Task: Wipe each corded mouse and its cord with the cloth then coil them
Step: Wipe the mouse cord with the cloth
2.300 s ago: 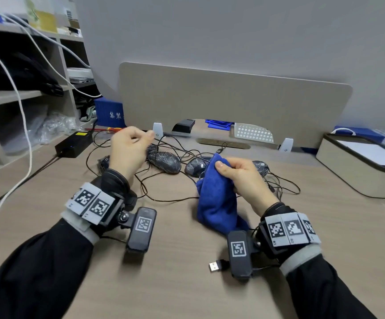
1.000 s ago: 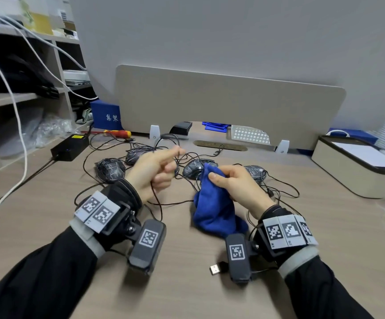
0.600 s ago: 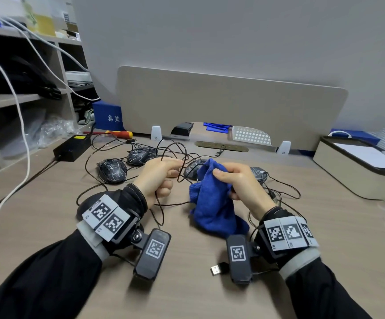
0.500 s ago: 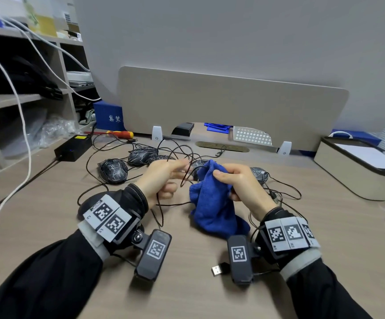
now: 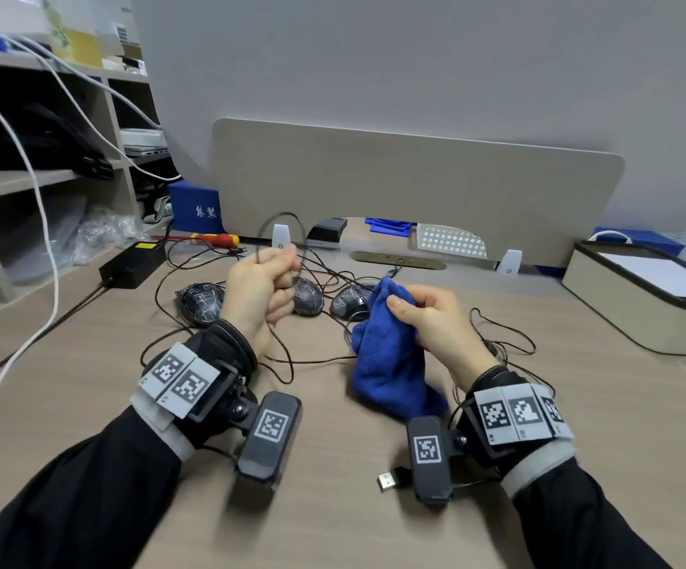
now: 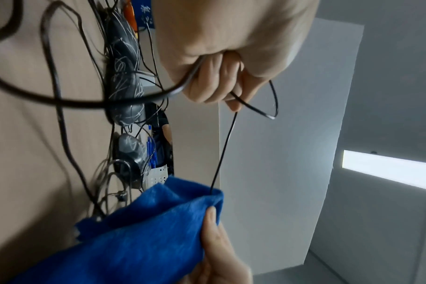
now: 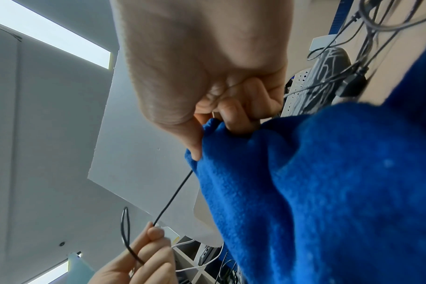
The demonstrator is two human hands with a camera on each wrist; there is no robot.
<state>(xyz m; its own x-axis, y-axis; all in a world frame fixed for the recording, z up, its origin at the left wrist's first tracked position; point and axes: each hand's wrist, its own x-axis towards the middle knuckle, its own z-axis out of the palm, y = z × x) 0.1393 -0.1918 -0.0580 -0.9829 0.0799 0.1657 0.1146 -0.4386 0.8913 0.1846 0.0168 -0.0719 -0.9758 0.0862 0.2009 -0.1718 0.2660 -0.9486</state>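
My left hand [image 5: 265, 277] is raised above the desk and pinches a thin black mouse cord [image 6: 223, 149], with a loop of it standing above the fingers [image 5: 284, 217]. The cord runs taut from there into the blue cloth [image 5: 386, 355], which my right hand [image 5: 423, 318] grips around the cord [image 7: 173, 198]. Three dark mice with pale scribble patterns lie behind the hands: one at the left [image 5: 201, 303], one partly behind my left hand [image 5: 307, 296], one behind the cloth [image 5: 347, 301]. Their cords tangle across the desk. A USB plug [image 5: 388, 481] lies near my right wrist.
A black power brick [image 5: 132, 264] and a red-yellow screwdriver [image 5: 214, 239] lie at the back left. A beige divider panel [image 5: 415, 186] stands behind the mice. A beige tray with papers [image 5: 641, 305] sits at the right. White cables hang from shelves at the left [image 5: 41, 223].
My left hand has lifted up and away from the cloth, drawing the cord taut through it. My right hand and the cloth stayed almost in place.
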